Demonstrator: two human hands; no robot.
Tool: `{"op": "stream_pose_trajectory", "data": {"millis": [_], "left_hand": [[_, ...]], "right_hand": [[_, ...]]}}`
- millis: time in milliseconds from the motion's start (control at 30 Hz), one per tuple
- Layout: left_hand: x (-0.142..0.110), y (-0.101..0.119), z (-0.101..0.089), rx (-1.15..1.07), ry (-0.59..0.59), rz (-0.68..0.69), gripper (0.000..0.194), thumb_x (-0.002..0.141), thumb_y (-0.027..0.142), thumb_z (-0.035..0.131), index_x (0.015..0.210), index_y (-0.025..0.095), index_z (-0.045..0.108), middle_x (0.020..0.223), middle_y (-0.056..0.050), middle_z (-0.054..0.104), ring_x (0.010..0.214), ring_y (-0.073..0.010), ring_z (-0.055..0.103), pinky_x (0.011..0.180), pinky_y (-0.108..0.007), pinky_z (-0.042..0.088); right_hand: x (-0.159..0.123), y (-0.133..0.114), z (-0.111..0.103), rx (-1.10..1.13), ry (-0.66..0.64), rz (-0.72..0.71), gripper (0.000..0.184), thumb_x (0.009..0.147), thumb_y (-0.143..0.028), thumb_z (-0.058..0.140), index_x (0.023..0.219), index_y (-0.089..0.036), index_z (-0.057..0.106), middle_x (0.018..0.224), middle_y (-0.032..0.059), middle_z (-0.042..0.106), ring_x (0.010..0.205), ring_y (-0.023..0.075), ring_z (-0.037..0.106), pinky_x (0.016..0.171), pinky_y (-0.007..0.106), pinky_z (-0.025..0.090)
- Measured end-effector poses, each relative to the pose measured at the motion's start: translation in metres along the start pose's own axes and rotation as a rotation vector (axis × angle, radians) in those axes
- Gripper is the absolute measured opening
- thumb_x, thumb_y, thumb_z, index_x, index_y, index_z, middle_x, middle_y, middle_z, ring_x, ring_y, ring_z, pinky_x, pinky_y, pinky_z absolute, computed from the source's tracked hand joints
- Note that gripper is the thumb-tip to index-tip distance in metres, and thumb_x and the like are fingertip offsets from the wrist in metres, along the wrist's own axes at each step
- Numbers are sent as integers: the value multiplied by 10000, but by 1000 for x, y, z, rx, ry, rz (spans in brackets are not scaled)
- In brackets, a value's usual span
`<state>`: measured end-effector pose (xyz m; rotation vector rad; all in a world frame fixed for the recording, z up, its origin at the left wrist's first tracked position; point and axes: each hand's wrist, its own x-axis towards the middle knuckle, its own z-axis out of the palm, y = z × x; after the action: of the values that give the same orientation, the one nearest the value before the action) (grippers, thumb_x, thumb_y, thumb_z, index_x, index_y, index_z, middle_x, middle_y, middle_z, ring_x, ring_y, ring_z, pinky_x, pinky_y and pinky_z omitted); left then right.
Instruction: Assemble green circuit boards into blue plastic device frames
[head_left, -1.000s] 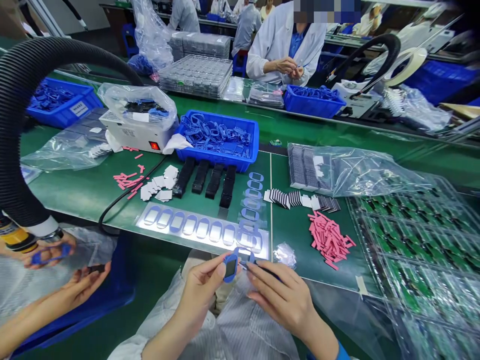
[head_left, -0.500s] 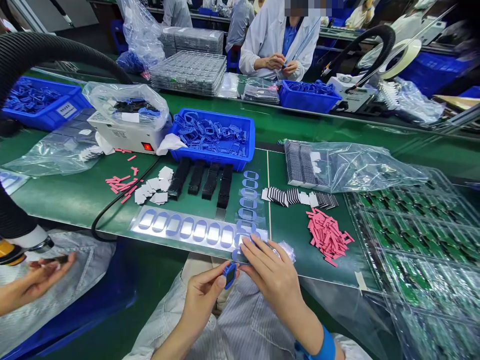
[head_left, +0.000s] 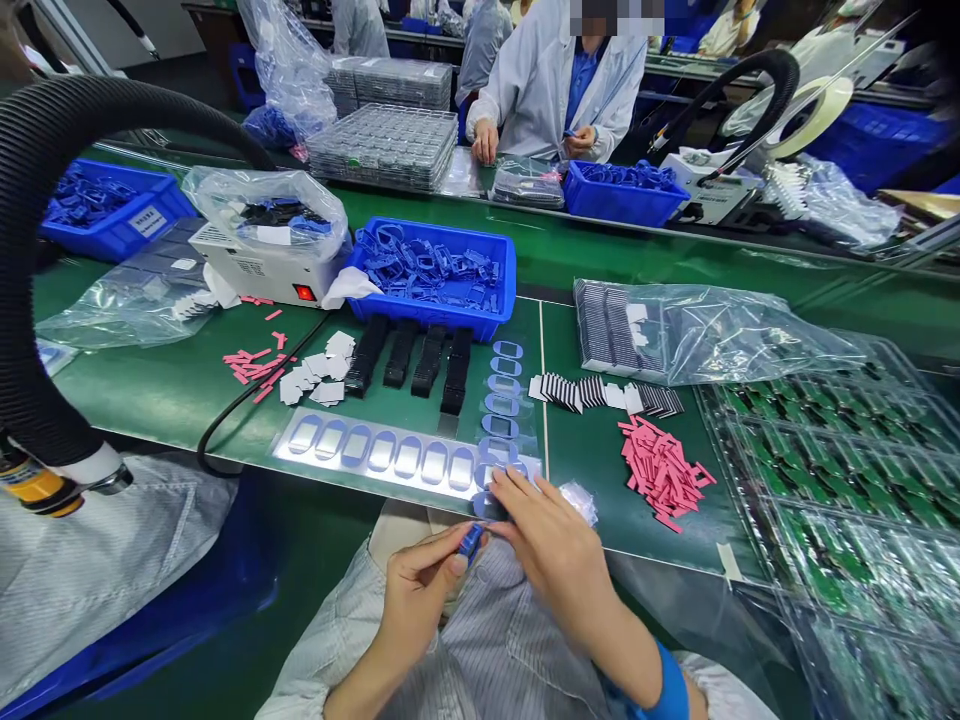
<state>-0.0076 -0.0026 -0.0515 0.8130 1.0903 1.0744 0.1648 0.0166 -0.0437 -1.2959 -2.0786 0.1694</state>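
My left hand (head_left: pixel 421 590) pinches a small blue plastic casing (head_left: pixel 471 541) between thumb and fingers, just off the bench's front edge. The casing is turned so that mostly its side shows. My right hand (head_left: pixel 559 550) has its fingers stretched out over the lower end of a column of blue oval stickers (head_left: pixel 501 426). Its thumb points toward the casing; whether it touches cannot be made out. To the left of those fingertips lies a clear sheet with a row of similar oval stickers (head_left: pixel 382 451). The right fingertips cover part of the stickers.
Behind the stickers stand stacks of black pieces (head_left: pixel 427 362) and a blue bin (head_left: pixel 435 265) of blue frames. Pink strips (head_left: pixel 664 475) and trays of green circuit boards (head_left: pixel 817 480) lie right. A black hose (head_left: pixel 45 200) arches at left. Across the bench sits a co-worker (head_left: pixel 559 90).
The casing has tilted from showing its dark face to showing its side. The co-worker opposite has lowered one hand to the bench. The left neighbour's hand is out of sight.
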Motion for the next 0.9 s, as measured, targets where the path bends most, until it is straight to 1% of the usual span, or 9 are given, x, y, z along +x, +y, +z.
{"op": "stream_pose_trajectory", "data": {"millis": [133,267,367,433,500,567,667,767,900], "left_hand": [[8,16,13,9,-40,72,207,705,397,762,867,271,791,1008,-82,776,995,-313,710,957,-451,531],[14,26,20,8,-35,69,240,734,386,738,924,245,779,1032,-96,767,1021,-322,698,972,-480,516],[6,34,14,17,-69,38,277,741,420,728,942,237,778,972,-94,782,970,-314,720,1101,-516,367],[-8,39,2,2,-117,-13,299,737,462,721,930,244,786,912,-81,796,912,-296,739,1171,-512,217],[-26,42,-20,-87,-125,-100,330,715,502,723,904,241,796,863,-82,805,853,-293,750,1120,-516,319],[-47,42,-52,-258,-23,-189,324,663,501,763,844,236,805,794,-86,808,768,-280,754,855,-444,555],[-80,37,-114,-489,307,-245,244,582,395,847,768,244,796,734,-43,803,682,-192,741,693,-280,579],[-110,27,-182,-628,477,-203,254,594,313,852,837,279,786,787,-10,807,699,-175,746,883,-330,558],[-136,16,-248,-777,533,-63,248,823,199,655,972,369,757,949,23,802,831,-167,754,966,-296,517]], "right_hand": [[15,21,-19,128,-5,97,287,928,-311,534,1191,-235,622,1092,55,736,994,207,706,873,327,585],[19,35,-37,254,112,246,312,972,-260,442,1264,-197,532,1144,129,706,1018,223,692,784,296,609],[13,26,-43,563,175,364,301,968,-288,443,1241,-228,554,1192,114,685,1096,235,649,868,317,581],[7,10,-40,800,151,329,304,958,-345,450,1221,-263,578,1145,89,712,1059,236,671,861,309,586],[2,-13,-27,1010,16,266,348,955,-392,423,1262,-296,556,1095,86,733,1007,241,695,833,324,600],[2,-42,-1,1281,-234,303,401,926,-465,443,1284,-317,548,1089,98,732,994,263,701,830,371,601],[15,-96,59,1758,-580,558,486,739,-614,644,1101,-292,676,1135,116,711,1066,311,664,911,444,544],[45,-146,137,1854,-669,679,419,870,-546,535,1150,-250,634,1200,119,678,1108,265,647,960,473,486],[90,-192,232,1942,-737,803,421,893,-522,525,1154,-199,594,1294,126,610,1147,244,617,942,439,475]]}}
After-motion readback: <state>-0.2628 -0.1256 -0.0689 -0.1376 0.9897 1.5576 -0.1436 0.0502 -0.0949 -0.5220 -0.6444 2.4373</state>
